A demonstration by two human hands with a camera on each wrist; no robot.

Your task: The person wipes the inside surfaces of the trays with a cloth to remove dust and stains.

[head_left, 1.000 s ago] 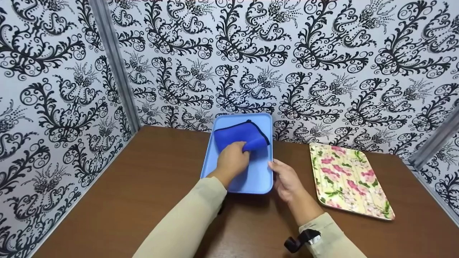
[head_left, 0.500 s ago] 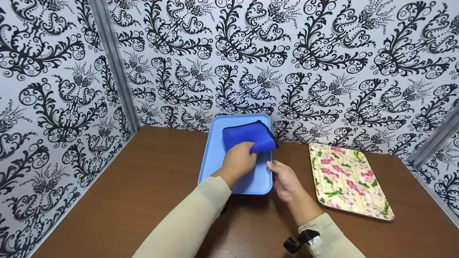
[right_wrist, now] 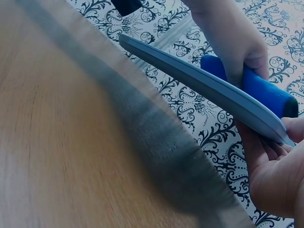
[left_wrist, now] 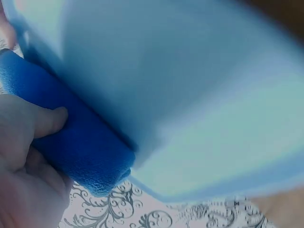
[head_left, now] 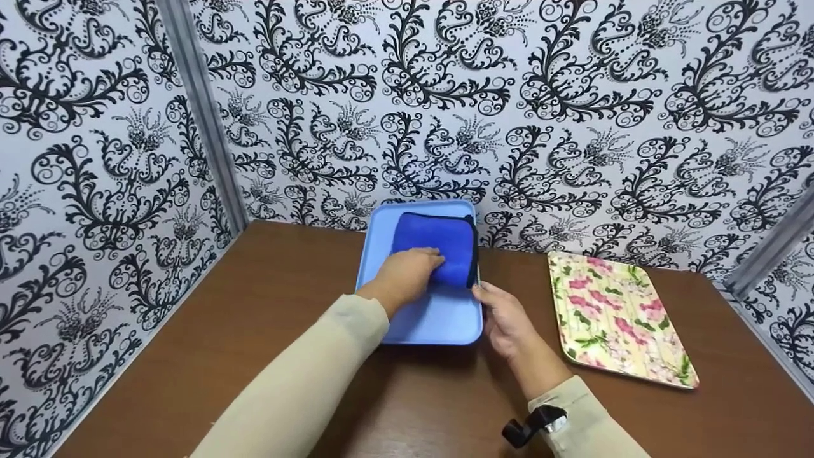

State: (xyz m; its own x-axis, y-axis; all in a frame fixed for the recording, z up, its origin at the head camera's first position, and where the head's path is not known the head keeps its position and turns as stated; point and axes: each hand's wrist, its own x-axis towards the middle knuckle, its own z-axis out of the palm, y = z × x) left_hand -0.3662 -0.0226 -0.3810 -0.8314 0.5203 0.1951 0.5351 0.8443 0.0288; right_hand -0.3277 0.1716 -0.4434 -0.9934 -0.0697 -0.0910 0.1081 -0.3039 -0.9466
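Note:
A light blue tray (head_left: 439,321) is held tilted above the table, its underside facing the wood in the right wrist view. My right hand (head_left: 507,318) grips the tray's right edge, thumb over the rim and fingers underneath. A folded blue cloth (head_left: 455,254) with black edging lies against the tray's upper right part. My left hand (head_left: 407,270) holds this cloth against the tray's face. In the left wrist view the thumb presses on top of the folded cloth (left_wrist: 90,137), with fingers curled beside it.
To the right on the brown table (head_left: 254,318) lies a tray with a pink floral pattern (head_left: 617,318). Walls with black scroll patterns (head_left: 445,95) close off the back and left. A black strap (head_left: 534,426) is on the right wrist.
My left hand has swept the cloth to the right rim and then back a little left and turned it, so its black edge now runs along the tray's right side. The right hand stays on the rim.

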